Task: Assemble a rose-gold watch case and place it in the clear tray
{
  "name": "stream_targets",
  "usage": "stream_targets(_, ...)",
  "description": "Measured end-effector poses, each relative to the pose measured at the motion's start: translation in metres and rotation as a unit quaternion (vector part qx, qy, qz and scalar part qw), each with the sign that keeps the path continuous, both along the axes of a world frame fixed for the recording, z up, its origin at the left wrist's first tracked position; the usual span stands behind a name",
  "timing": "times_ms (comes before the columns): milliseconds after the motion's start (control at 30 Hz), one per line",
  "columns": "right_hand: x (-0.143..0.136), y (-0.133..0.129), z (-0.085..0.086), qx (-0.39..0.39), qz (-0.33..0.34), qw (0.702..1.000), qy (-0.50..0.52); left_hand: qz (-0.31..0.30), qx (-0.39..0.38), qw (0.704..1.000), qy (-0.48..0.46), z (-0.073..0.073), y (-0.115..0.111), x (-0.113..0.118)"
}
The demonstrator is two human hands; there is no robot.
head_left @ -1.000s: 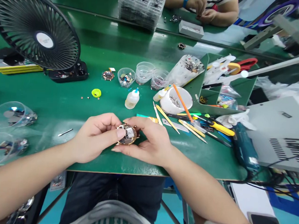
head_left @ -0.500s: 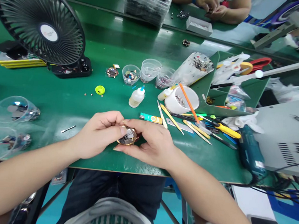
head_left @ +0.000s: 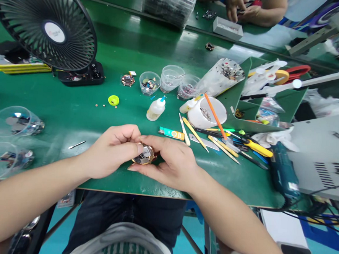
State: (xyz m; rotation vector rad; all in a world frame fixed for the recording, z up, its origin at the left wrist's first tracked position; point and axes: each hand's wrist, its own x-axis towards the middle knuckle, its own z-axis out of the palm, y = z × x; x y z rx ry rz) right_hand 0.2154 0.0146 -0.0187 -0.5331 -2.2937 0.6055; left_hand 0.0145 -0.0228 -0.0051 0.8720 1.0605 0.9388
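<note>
Round gold-rimmed metal case with grey and dark inner parts is held by both hands, on the near side of the white plastic dropper bottle with blue tip. Whether the green tabletop is also touched by it can't be told.

Left hand: nearly closed, fingers curled, thumb laid on the case's face at its left side. Fingertips partly hidden.

Right hand: half open, curved round the case's right side, fingers at the far rim, thumb extended along the near rim.

Relative to the dropper bottle:
- teal-and-orange flat stick-shaped item: near side, to the right.
- yellow-green round plastic cap: left.
- thin silver metal rod: left, near side, well apart.
- clear plastic cup of mixed small parts: far side.
- white tub of small metal bits: right, an orange stick leaned across it.
- black round fan: far left.
</note>
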Motion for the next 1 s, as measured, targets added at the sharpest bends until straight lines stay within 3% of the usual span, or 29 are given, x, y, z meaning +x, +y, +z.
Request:
stream_targets(167,-0.001,0.001,0.000,0.008,0.007,1.000,0.010,0.002,0.000,1.000,-0.005,-0.001,0.000,0.000)
stream_targets(300,0.001,0.001,0.002,-0.036,0.005,0.999,0.009,-0.005,0.006,1.000,-0.027,0.000,-0.001,0.001)
stream_targets(533,0.002,0.003,0.003,-0.073,0.023,0.996,0.047,-0.068,0.012,0.997,-0.013,0.008,-0.001,0.002)
stream_targets(1000,0.002,0.002,0.003,-0.058,0.020,0.997,0.056,-0.093,0.021,0.995,0.010,0.010,-0.001,0.001)
